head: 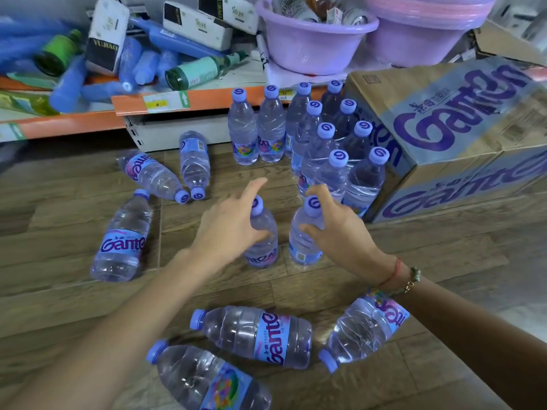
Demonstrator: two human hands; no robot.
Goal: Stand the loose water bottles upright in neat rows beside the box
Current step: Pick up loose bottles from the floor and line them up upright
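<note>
Three clear plastic water bottles with lilac caps [121,238] lie on their sides on the wooden plank floor [414,255] at the left. The left hand [228,226] has its fingers wrapped around an upright bottle [263,232], forefinger raised clear. The right hand [340,229] pinches the shoulder of a second upright bottle [305,232]. Each should probably be slid flush against the standing rows [325,137], base flat, before letting go. Right of these rows sits the printed cardboard box [461,137]; its near corner limits the room. Open floor remains ahead on the left; three more fallen bottles [254,335] crowd the forearms.
</note>
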